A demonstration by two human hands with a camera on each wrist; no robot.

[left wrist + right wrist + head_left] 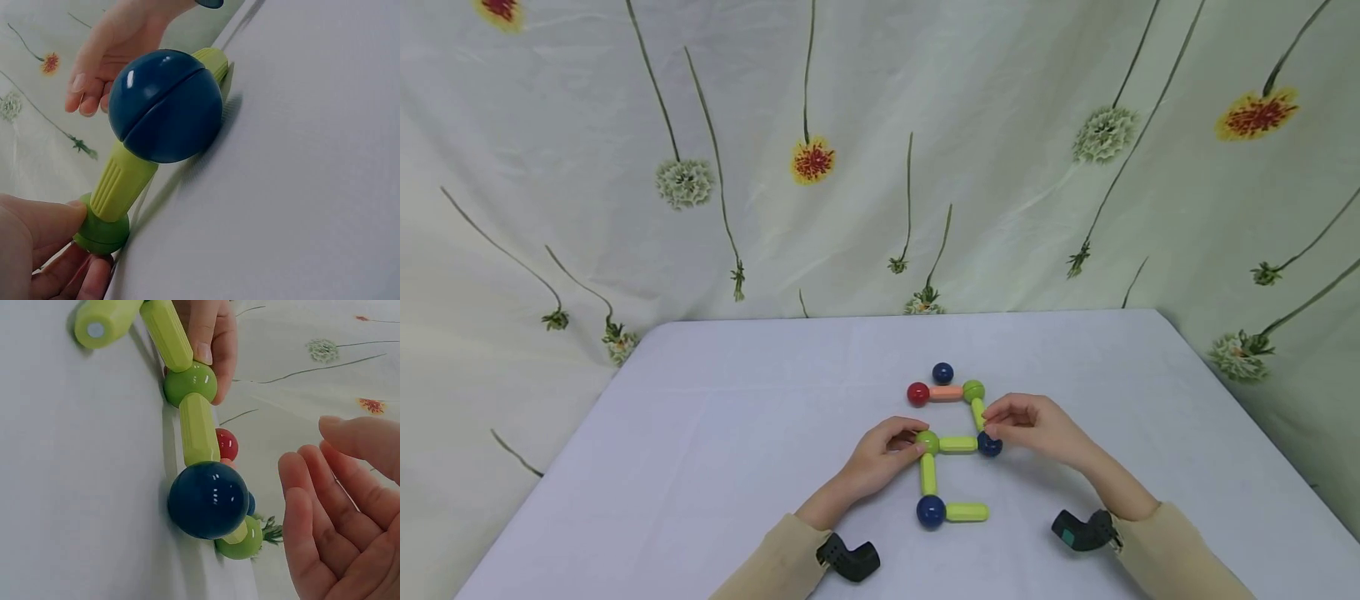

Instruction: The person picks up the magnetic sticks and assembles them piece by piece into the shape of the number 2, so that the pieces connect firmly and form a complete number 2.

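On the table lies a zigzag chain of coloured balls and rods. My left hand [880,457] pinches its middle green ball [928,442] between thumb and fingers. From that ball one yellow-green rod [958,444] runs right to a blue ball [992,447], and another [928,475] runs toward me to a nearer blue ball [931,512] with a rod [967,512] sticking out rightward. My right hand [344,519] is beside the right blue ball, fingers loosely bent and nothing between them. Beyond, a rod [977,413] leads to the far green ball [973,390].
From the far green ball a salmon rod [946,392] reaches left to a red ball [917,394]. Another blue ball [943,372] sits just behind that rod. The white-covered table [715,467] ends at a flower-printed curtain [865,233].
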